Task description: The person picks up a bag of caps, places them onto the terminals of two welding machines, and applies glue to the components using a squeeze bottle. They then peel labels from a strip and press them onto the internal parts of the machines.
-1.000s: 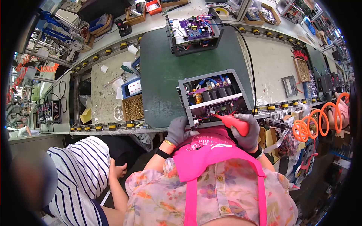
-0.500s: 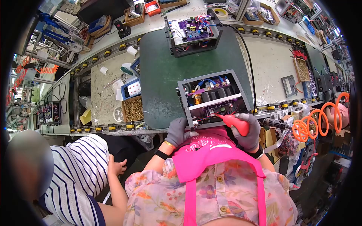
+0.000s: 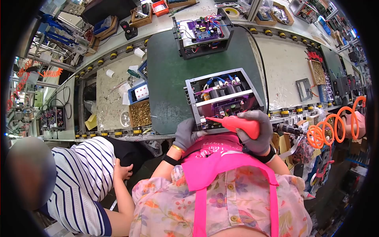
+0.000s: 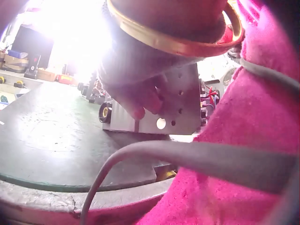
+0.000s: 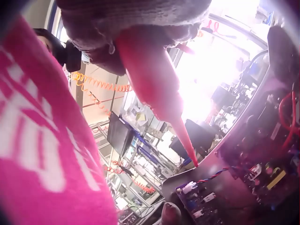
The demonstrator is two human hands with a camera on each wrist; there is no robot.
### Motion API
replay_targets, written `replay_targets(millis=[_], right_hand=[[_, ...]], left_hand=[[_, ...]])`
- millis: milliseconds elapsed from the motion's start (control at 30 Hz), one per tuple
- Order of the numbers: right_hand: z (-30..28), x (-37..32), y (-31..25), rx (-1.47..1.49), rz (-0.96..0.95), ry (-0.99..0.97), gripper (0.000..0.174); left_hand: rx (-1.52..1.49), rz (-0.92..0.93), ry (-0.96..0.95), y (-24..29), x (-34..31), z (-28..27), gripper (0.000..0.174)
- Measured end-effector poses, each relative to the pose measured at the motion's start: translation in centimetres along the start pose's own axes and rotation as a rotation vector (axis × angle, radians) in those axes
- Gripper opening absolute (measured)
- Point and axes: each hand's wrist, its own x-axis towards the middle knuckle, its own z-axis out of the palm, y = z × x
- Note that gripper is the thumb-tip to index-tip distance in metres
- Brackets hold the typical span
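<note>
A grey open-topped case [image 3: 258, 102] with purple circuit boards inside stands at the near edge of the green mat [image 3: 166, 79]. The gloved left hand [image 3: 187, 136] holds its near left corner; in the left wrist view the fingers [image 4: 136, 105] lie against the holed side panel [image 4: 187, 101]. Gripped in the gloved right hand [image 3: 258, 134] is a red squeeze bottle [image 3: 241, 125] with a long thin nozzle. Its tip lies over the case's near left corner, by a white connector [image 5: 190, 187] in the right wrist view. Whether the tip touches anything cannot be told.
A second case [image 3: 203, 35] with an exposed board stands at the mat's far side. Left of the mat are a blue tray [image 3: 128, 96] and a box of brass-coloured parts [image 3: 140, 114]. A black cable runs along the mat's right. Another person in stripes [image 3: 79, 173] sits at left.
The right hand has tilted the red bottle, and its nozzle has swung left from the case's middle to its near left corner. The case has turned slightly. The left hand stays at the corner.
</note>
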Motion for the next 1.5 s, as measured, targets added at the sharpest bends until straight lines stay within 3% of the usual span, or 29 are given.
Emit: replay_targets(millis=[667, 867, 933, 967, 1000, 1033, 1067, 1100, 1133, 1200, 1267, 1333, 1500], right_hand=[[0.4, 0.8, 0.2, -0.122, -0.071, -0.15, 0.043], [1.4, 0.4, 0.6, -0.208, -0.34, -0.063, 0.05], [0.2, 0.5, 1.4, -0.299, -0.432, -0.001, 0.053], [-0.2, -0.1, 2.2, -0.216, -0.387, 0.014, 0.055], [-0.6, -0.1, 2.7, -0.17, -0.369, 0.051, 0.057], [-1.3, 0.8, 1.3, -0.203, -0.362, 0.127, 0.059], [-1.8, 1.1, 0.6, -0.164, -0.325, 0.163, 0.059], [-1.7, 1.1, 0.5, -0.083, -0.287, 0.209, 0.059], [-1.3, 0.9, 0.4, 0.037, -0.242, 0.238, 0.06], [-0.3, -0.1, 0.7, 0.153, -0.102, 0.32, 0.059], [-0.8, 0.0, 0.1, 0.165, -0.021, 0.349, 0.057], [-0.6, -0.2, 0.5, 0.243, 0.042, 0.395, 0.057], [-0.6, -1.0, 0.3, 0.31, 0.072, 0.454, 0.047]], left_hand=[[0.047, 0.025, 0.022, 0.1, 0.2, -0.1, 0.071], [-0.191, -0.108, 0.033, 1.1, 2.1, -1.0, 0.061], [-0.278, -0.376, -0.03, 4.0, 3.7, -2.6, 0.046], [-0.135, -0.212, 0.067, 1.7, 4.0, -1.8, 0.044], [-0.198, -0.393, -0.027, 4.7, 5.3, -3.0, 0.043], [-0.766, -0.508, 0.043, 4.7, 5.8, -1.9, 0.045], [-0.739, -0.327, 0.042, 1.9, 5.7, -1.3, 0.046], [-0.756, -0.401, 0.068, -3.3, 5.6, -0.1, 0.05], [-0.402, -0.331, -0.049, 1.8, 5.3, -3.1, 0.051], [-0.386, -0.25, -0.061, -0.4, 4.4, -3.2, 0.06], [-0.4, -0.367, -0.058, 4.7, 4.4, -4.1, 0.053], [-0.473, -0.371, -0.045, 4.2, 4.6, -3.7, 0.052], [-0.508, -0.428, -0.066, 4.3, 4.6, -3.9, 0.053]])
